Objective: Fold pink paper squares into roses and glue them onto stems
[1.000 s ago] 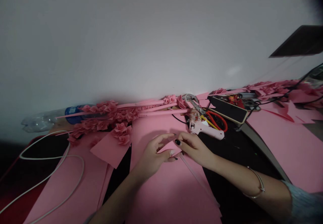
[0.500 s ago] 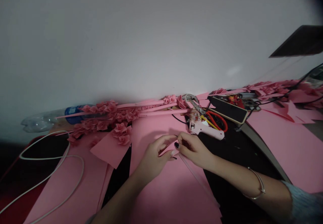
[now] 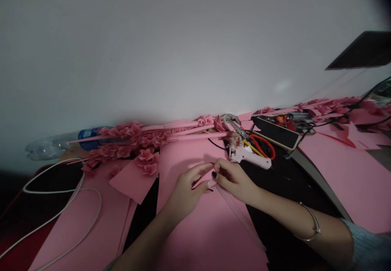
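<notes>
Both hands meet near the middle of the head view, above a stack of pink paper (image 3: 195, 238). Between thumb and fingers, my left hand (image 3: 190, 187) pinches a small piece of pink paper (image 3: 207, 178). My right hand (image 3: 233, 179), with dark nail polish, grips the right end of the same piece, fingertips almost touching those of my left hand. Part of the piece is hidden behind the fingers. Just beyond my right hand lies a pale pink glue gun (image 3: 250, 157).
Pink paper flowers (image 3: 148, 161) on rolled stems lie along the wall, beside a plastic bottle (image 3: 49, 145). Red-handled scissors (image 3: 269, 146) and a black phone-like slab (image 3: 276, 133) lie behind the glue gun. A white cable (image 3: 69, 190) loops at left; more pink sheets (image 3: 351, 177) lie right.
My right hand's fingers have shifted very slightly at the paper piece. Otherwise the hands and the objects around them look the same.
</notes>
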A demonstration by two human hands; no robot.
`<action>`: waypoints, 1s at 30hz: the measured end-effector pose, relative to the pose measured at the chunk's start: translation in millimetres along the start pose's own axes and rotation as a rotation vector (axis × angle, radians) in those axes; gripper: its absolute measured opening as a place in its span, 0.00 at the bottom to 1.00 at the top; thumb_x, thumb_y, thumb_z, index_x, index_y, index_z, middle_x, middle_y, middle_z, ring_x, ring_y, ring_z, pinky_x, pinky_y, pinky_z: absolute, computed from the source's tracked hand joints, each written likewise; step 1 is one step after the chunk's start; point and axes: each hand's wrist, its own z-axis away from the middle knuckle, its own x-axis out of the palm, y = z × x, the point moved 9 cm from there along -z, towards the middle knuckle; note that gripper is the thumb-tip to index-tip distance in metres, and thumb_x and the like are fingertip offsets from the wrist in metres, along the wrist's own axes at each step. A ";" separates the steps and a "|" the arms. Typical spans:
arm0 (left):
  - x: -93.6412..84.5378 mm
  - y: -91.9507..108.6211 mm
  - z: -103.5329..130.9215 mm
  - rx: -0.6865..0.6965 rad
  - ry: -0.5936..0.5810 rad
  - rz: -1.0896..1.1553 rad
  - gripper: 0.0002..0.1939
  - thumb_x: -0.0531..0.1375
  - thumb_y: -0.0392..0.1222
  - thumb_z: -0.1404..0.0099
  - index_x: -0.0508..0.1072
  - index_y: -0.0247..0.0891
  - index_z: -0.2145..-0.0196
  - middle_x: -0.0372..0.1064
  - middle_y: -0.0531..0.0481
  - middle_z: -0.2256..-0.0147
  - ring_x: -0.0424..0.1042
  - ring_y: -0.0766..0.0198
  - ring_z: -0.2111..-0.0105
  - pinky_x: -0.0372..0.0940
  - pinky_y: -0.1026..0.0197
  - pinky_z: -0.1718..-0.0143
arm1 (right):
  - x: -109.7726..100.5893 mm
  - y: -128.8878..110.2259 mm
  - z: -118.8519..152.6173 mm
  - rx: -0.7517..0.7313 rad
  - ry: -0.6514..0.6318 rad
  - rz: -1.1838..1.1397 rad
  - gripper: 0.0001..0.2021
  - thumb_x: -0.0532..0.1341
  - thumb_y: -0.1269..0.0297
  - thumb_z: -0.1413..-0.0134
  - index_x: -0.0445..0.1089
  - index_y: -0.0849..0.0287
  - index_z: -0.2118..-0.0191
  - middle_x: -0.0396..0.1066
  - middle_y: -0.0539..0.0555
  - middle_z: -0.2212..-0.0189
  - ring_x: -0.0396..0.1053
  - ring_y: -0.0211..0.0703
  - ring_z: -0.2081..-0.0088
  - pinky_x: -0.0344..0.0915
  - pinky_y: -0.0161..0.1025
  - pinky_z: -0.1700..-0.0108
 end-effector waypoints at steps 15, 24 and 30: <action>-5.3 -1.6 0.3 -0.022 0.058 0.024 0.22 0.60 0.31 0.43 0.72 0.41 0.50 0.66 0.43 0.44 0.61 0.47 0.41 0.76 0.54 0.61 | -12.0 1.8 2.8 -0.026 0.132 -0.106 0.04 0.56 0.67 0.41 0.65 0.58 0.67 0.62 0.49 0.74 0.60 0.38 0.73 0.58 0.36 0.70; -0.1 -0.8 0.4 -0.026 0.009 0.015 0.20 0.60 0.31 0.42 0.73 0.42 0.51 0.67 0.44 0.46 0.62 0.47 0.42 0.76 0.56 0.62 | -11.6 7.9 0.2 0.015 0.141 -0.103 0.07 0.58 0.67 0.43 0.63 0.57 0.72 0.63 0.48 0.76 0.60 0.38 0.74 0.58 0.36 0.71; 0.6 0.3 0.3 -0.020 -0.008 0.014 0.20 0.60 0.32 0.41 0.73 0.41 0.50 0.67 0.44 0.45 0.64 0.48 0.43 0.76 0.58 0.63 | -9.8 9.2 0.7 0.007 0.133 -0.104 0.07 0.57 0.68 0.42 0.62 0.57 0.72 0.64 0.49 0.75 0.61 0.38 0.73 0.59 0.37 0.70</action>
